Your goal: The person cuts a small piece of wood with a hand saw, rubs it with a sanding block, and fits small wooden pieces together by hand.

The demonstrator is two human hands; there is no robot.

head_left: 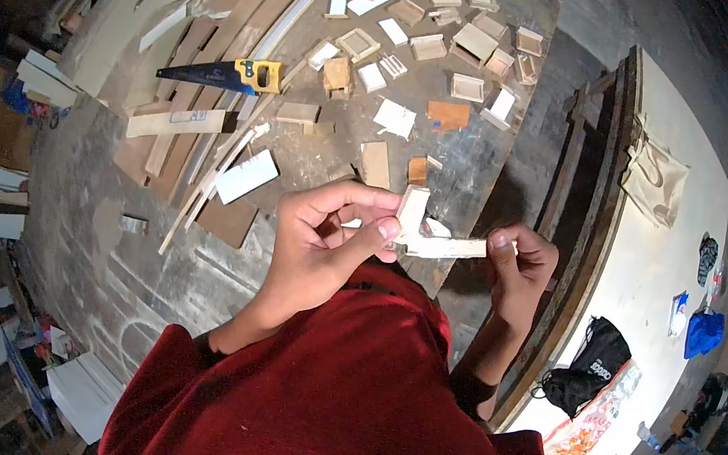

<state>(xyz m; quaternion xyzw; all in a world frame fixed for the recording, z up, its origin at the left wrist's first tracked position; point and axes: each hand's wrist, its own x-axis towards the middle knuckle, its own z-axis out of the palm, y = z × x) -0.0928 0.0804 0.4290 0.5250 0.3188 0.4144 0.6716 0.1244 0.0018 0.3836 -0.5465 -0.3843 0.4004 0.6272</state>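
Observation:
My left hand (325, 231) pinches a short pale wood piece (414, 209) between thumb and fingers, just in front of my red shirt. My right hand (521, 267) is closed on the far end of a thin whitish wood strip (451, 248). The strip and the short piece meet near my left fingertips in an L shape; whether they are joined cannot be told. Below them on the work surface lie a brown wood block (375, 164) and a small orange-brown piece (418, 170).
Several small wooden frames and boxes (476, 44) are scattered across the worktop (355, 45). A yellow-handled handsaw (222, 72) lies on long boards at the left. On the right, a white-topped table (663, 265) carries a cloth bag (653, 183) and a black drawstring bag (587, 368).

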